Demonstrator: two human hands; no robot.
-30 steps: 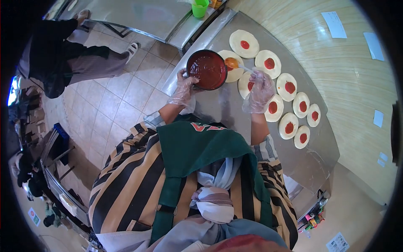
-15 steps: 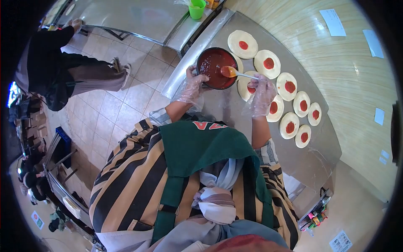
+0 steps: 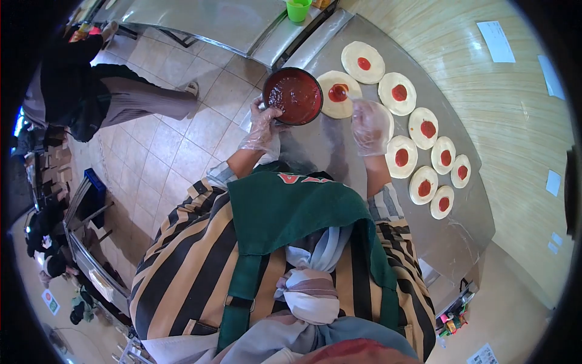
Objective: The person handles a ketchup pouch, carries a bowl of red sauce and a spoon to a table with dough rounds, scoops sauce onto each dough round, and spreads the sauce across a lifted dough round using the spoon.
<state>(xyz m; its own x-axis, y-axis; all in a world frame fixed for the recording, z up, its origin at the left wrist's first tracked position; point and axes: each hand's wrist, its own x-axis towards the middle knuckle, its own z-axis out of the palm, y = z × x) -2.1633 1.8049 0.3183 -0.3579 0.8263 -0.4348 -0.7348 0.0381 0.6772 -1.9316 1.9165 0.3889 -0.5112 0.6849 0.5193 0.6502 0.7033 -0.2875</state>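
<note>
I kept my gloved left hand [image 3: 262, 126] clamped on the rim of the sauce bowl [image 3: 294, 96] at upper centre, steadying it, while my right hand [image 3: 371, 124] gripped the spoon [image 3: 341, 93], presumably depositing sauce on the nearest dough round [image 3: 336, 94].

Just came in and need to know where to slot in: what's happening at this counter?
A person in clear gloves is saucing small dough rounds laid along the metal counter. The left hand grips the rim of a bowl of red sauce. The right hand holds a spoon on the dough round beside the bowl. The other rounds in view each carry a red dab. Another person stands on the tiled floor to the left.
</note>
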